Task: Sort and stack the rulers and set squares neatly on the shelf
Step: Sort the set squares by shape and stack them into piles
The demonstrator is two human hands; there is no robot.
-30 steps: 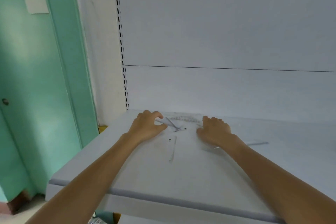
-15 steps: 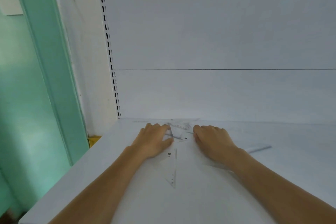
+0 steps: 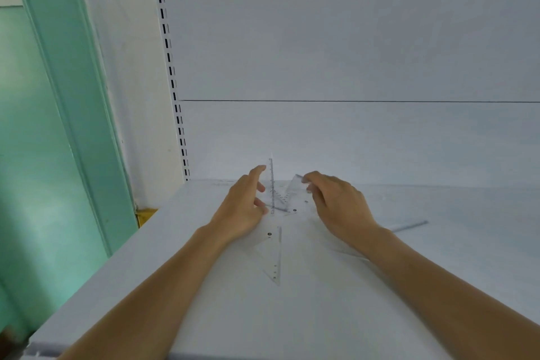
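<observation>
On the white shelf [image 3: 204, 286], several clear plastic drawing tools lie close to the back panel. A clear ruler [image 3: 271, 184] stands upright on its end between my hands, and my left hand [image 3: 244, 209] holds it with its thumb at the foot and its fingers beside it. My right hand [image 3: 336, 204] pinches the raised corner of a clear set square [image 3: 290, 190], which is tilted up off the shelf. A second clear set square [image 3: 273, 254] lies flat in front of my left hand, with its point towards me. Another clear ruler [image 3: 409, 226] lies flat to the right of my right wrist.
The white back panel [image 3: 350, 140] rises just behind the tools. A slotted upright [image 3: 175, 96] runs up its left edge. A green door frame [image 3: 73, 126] stands left of the shelf. The shelf's left edge drops away diagonally.
Both hands have lifted off the flat pile. A ruler now stands upright in my left hand, and my right hand has tipped a set square up. The view moved closer and slightly to the right.
</observation>
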